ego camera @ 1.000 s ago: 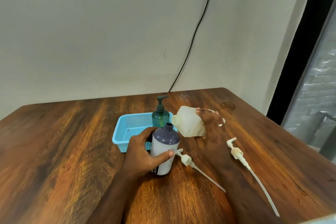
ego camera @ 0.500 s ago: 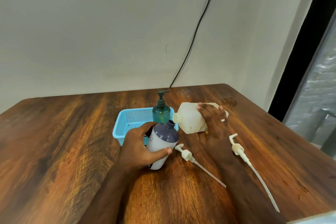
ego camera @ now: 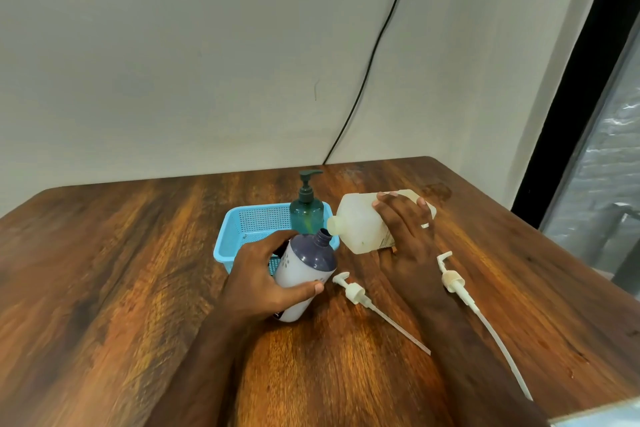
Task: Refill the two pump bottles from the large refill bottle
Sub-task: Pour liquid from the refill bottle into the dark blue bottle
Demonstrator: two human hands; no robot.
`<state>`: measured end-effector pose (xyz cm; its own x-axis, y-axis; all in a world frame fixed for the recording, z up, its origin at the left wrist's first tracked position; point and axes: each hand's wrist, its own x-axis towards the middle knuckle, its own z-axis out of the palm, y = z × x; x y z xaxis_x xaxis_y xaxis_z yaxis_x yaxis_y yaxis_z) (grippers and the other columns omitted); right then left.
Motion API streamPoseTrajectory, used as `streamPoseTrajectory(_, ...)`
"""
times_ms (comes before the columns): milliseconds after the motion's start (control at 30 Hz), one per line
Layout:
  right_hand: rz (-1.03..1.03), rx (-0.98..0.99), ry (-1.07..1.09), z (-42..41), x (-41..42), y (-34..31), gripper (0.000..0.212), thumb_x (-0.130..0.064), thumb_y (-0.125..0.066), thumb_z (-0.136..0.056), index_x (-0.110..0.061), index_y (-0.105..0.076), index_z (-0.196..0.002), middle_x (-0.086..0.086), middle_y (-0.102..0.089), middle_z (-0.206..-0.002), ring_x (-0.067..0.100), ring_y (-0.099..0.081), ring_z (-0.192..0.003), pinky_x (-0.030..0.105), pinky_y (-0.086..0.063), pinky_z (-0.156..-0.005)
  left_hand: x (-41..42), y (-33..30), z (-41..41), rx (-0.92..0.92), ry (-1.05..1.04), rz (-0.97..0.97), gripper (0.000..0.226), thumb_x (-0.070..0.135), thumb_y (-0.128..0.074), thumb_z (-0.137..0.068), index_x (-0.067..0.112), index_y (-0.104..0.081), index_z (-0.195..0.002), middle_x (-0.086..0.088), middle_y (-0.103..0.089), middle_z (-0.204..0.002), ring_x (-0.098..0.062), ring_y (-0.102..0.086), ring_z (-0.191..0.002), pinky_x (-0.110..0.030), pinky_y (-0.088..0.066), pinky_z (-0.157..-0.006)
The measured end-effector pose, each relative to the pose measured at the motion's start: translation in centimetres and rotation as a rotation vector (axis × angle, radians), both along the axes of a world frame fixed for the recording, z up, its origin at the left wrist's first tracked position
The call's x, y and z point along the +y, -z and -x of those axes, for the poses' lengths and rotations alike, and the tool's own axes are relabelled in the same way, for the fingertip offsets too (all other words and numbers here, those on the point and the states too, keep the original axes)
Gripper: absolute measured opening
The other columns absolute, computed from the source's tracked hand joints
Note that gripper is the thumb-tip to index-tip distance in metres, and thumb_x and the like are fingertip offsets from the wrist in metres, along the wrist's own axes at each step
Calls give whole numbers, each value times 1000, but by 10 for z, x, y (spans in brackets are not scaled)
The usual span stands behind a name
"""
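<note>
At frame centre, the purple-topped bottle [ego camera: 304,270], gripped by the left hand [ego camera: 263,281], has been tilted further toward the refill bottle [ego camera: 363,227], gripped by the right hand [ego camera: 408,239], so pouring seems imminent.

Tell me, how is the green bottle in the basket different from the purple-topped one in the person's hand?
The green bottle still wears its pump and stands upright in the blue basket; the purple-topped bottle has no pump, its neck open, and leans tilted in the left hand. The green bottle is see-through and untouched; the purple-topped bottle is opaque, with a white body, and its neck meets the spout of the refill bottle in the right hand. Both are pump bottles.
</note>
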<state>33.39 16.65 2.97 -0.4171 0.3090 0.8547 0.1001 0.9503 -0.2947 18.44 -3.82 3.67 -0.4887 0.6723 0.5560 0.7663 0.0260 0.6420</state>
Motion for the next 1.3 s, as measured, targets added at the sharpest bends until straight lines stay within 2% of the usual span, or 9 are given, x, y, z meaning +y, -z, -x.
streamPoseTrajectory(167,-32,-2,9,0,1,0,71,-30,-81,-79,-26,-44,-139,2,-50,-145,20,-42,-135,65,-34,-113,0,1,4,5,22,7,66,68,-79,-57,46,-59,-116,28,-65,-112,0,-61,-109,-8,-48,-79)
streamPoseTrajectory(267,-46,3,11,0,0,-2,72,-29,-82,-78,-25,-44,-139,4,-52,-144,20,-42,-134,65,-35,-112,0,1,5,16,27,14,69,67,-79,-58,43,-60,-119,26,-65,-114,-1,-61,-109,-9,-48,-78)
streamPoseTrajectory(400,-73,5,26,0,1,-2,76,-24,-88,-74,-24,-45,-137,8,-55,-142,21,-43,-133,65,-34,-112,-1,2,7,10,13,21,66,69,-77,-57,50,-55,-116,31,-62,-115,3,-58,-110,-11,-49,-79)
streamPoseTrajectory(533,-90,11,35,0,1,-2,80,-19,-91,-71,-24,-45,-137,7,-55,-141,21,-43,-132,63,-32,-113,-1,5,9,2,6,35,74,71,-76,-56,42,-58,-122,24,-65,-118,1,-59,-109,-21,-53,-82)
streamPoseTrajectory(700,-96,10,40,-1,1,-3,80,-18,-91,-71,-24,-46,-137,9,-56,-141,21,-42,-133,57,-26,-115,-1,3,9,19,15,35,74,71,-77,-57,39,-60,-122,23,-65,-117,-1,-61,-108,-21,-54,-81)
streamPoseTrajectory(800,-96,9,43,-2,-1,-4,79,-18,-90,-72,-24,-46,-137,9,-57,-141,21,-42,-133,55,-22,-116,-1,3,9,28,11,41,76,71,-76,-57,37,-61,-123,24,-65,-117,0,-60,-109,-16,-51,-80)
streamPoseTrajectory(900,-108,0,52,-2,0,-4,79,-17,-90,-72,-24,-46,-137,9,-57,-141,22,-42,-134,54,-20,-117,-1,5,11,26,6,50,78,72,-76,-57,34,-62,-124,22,-65,-119,1,-60,-109,-20,-52,-82)
streamPoseTrajectory(1133,-133,-12,64,-3,2,-4,80,-16,-90,-72,-25,-45,-138,9,-57,-142,26,-47,-134,52,-19,-120,-2,1,9,42,7,37,71,70,-76,-58,43,-58,-120,28,-63,-115,3,-60,-107,-18,-52,-79)
streamPoseTrajectory(1300,-128,-36,67,-2,4,-3,80,-21,-90,-74,-26,-44,-139,8,-54,-146,25,-43,-138,41,-8,-125,-2,2,8,38,3,46,72,71,-74,-56,44,-56,-120,31,-60,-115,6,-57,-109,-15,-49,-80)
